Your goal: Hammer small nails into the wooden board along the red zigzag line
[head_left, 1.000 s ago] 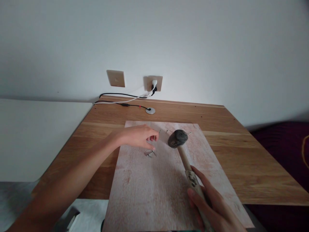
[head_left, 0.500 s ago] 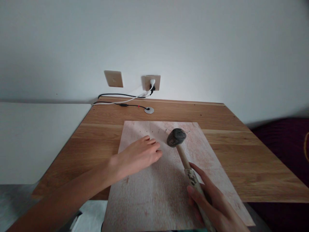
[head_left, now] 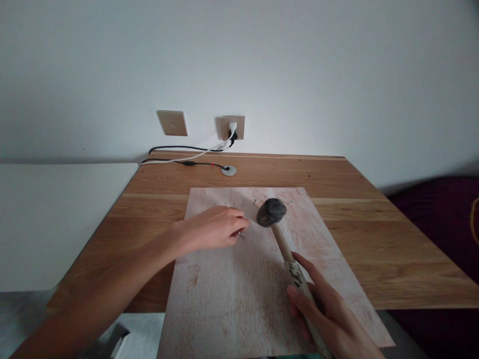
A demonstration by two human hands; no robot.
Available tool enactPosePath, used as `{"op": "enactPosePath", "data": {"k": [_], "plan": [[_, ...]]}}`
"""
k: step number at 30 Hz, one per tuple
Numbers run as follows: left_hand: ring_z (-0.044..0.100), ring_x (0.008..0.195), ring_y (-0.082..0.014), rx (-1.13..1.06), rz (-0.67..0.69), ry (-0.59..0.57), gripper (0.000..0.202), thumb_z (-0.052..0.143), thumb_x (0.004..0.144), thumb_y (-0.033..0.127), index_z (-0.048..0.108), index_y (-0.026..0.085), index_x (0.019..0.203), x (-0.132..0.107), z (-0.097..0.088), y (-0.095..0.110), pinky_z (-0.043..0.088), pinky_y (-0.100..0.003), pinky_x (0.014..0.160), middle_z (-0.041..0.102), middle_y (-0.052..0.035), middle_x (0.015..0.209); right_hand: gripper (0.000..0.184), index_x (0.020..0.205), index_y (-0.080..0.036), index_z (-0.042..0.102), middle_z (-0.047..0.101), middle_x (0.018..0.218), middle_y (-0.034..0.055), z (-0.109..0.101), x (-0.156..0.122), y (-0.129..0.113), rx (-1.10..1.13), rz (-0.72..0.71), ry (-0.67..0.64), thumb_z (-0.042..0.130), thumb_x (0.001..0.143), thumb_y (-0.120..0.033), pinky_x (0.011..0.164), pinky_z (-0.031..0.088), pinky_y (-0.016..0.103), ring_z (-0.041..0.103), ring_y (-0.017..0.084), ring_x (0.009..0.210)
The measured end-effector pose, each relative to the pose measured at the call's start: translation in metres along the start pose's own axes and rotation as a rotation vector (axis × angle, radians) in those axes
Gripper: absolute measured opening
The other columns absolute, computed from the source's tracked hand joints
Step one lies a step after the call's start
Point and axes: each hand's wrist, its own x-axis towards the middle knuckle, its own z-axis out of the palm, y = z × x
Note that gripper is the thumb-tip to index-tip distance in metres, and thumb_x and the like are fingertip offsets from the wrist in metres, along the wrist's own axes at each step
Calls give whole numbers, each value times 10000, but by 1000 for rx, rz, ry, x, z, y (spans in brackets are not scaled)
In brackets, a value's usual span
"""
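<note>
Running this one remotely off the head cam, I had the mallet [head_left: 283, 244] in the right hand [head_left: 331, 311], fingers wrapped round the lower handle [head_left: 295, 274] and thumb laid over the top. The dark head [head_left: 272, 212] stuck out past those fingers, forward and a bit to their left, above the pale board [head_left: 239, 299]. It looked like a rubbery lump on a wooden stick, so I reckoned nearly all the weight was up front: stiff shaft, nose-heavy, keen to tip if the grip got lazy. The scuffed, blotchy part under the palm seemed the right spot to hold, probably less slippery than the bare wood just ahead of the fingers.

The left hand [head_left: 220, 227] was curled palm-down, left of the mallet head. A loose nail [head_left: 241, 235] poked out right by its fingertips, but they were tucked under, so honestly I couldn't tell whether they were pinching it or just brushing it. I figured it for light, hard and fiddly, best taken by the shank between thumb and finger. A couple of thin standing nails [head_left: 255, 201] stood in the board, just beyond those fingers.
</note>
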Motion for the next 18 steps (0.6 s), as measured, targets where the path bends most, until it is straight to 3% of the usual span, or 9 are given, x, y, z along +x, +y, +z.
{"op": "enactPosePath", "data": {"k": [6,12,18], "plan": [[652,806,-175,-126,-59,5,140,703,861,66,661,199,841,1,-10,-8,442,-296,741,691,-12,897,950,1671,-154,444,632,662,-64,0,0,3,22,8,21,658,952,-736,518,512,304,597,161,503],[655,740,-146,-281,-196,117,116,654,852,83,677,196,867,-4,-27,-38,441,-272,725,709,15,814,972,1675,-137,418,631,664,-70,1,1,2,30,19,14,659,948,-734,492,502,301,589,156,476],[676,738,-145,-373,-236,195,128,640,886,114,738,185,928,-2,-16,-61,499,-264,740,759,-7,838,955,1666,-140,436,633,667,-58,-2,0,1,-6,-17,-2,671,947,-722,516,509,306,615,172,525]]}}
